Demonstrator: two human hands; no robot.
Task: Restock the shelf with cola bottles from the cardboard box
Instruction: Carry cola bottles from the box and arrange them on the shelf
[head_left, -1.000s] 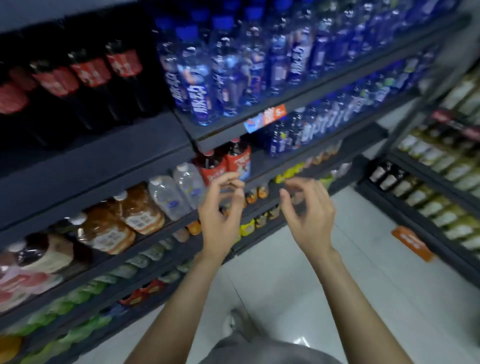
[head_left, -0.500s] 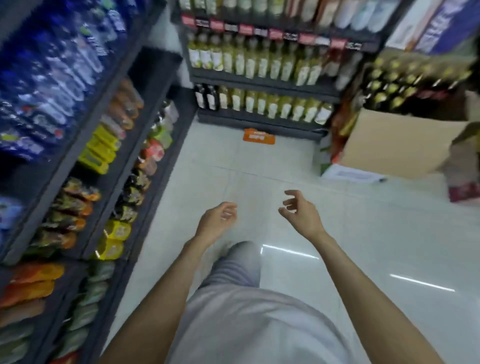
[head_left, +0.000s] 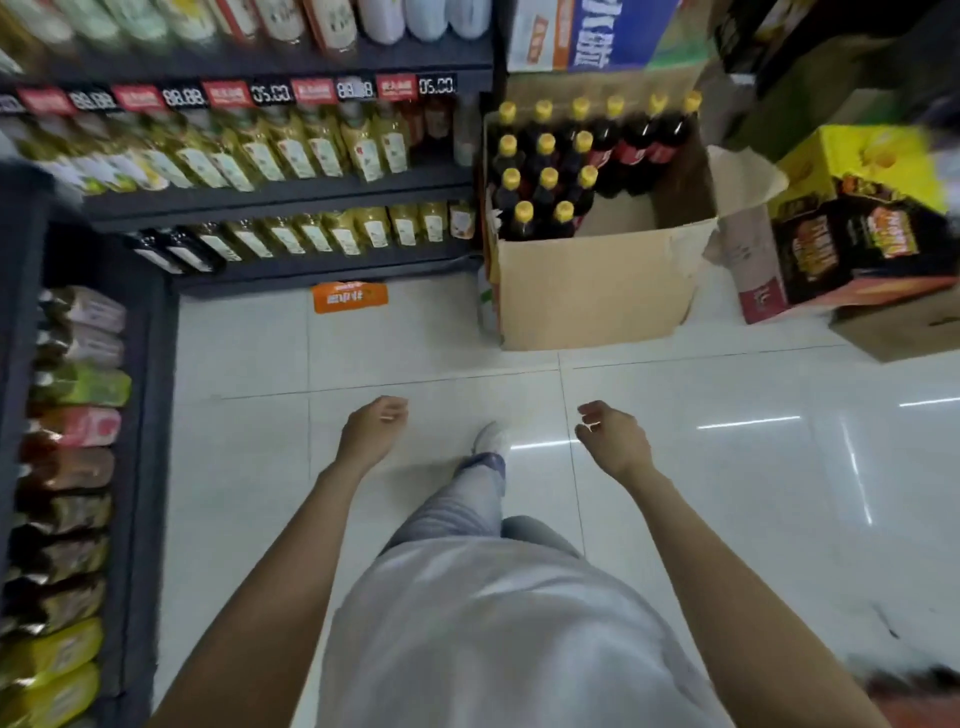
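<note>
An open cardboard box (head_left: 592, 291) stands on the floor ahead, slightly right. Several dark cola bottles (head_left: 545, 182) with yellow caps and red labels stand upright in its left and back parts; its right front part is bare. My left hand (head_left: 371, 431) and my right hand (head_left: 615, 439) hang over the white tiles well short of the box, fingers loosely curled, holding nothing. The shelf with cola is out of view.
Dark shelves (head_left: 291, 192) with yellow drink bottles run along the back left. A rack (head_left: 140, 467) of mixed bottles lines the left side. Printed cartons (head_left: 862, 228) are stacked right of the box. An orange floor sticker (head_left: 349, 296) lies ahead.
The view has swung from the drinks shelf to the aisle floor and the box, which is now closer. Both hands have dropped from chest height and stay empty.
</note>
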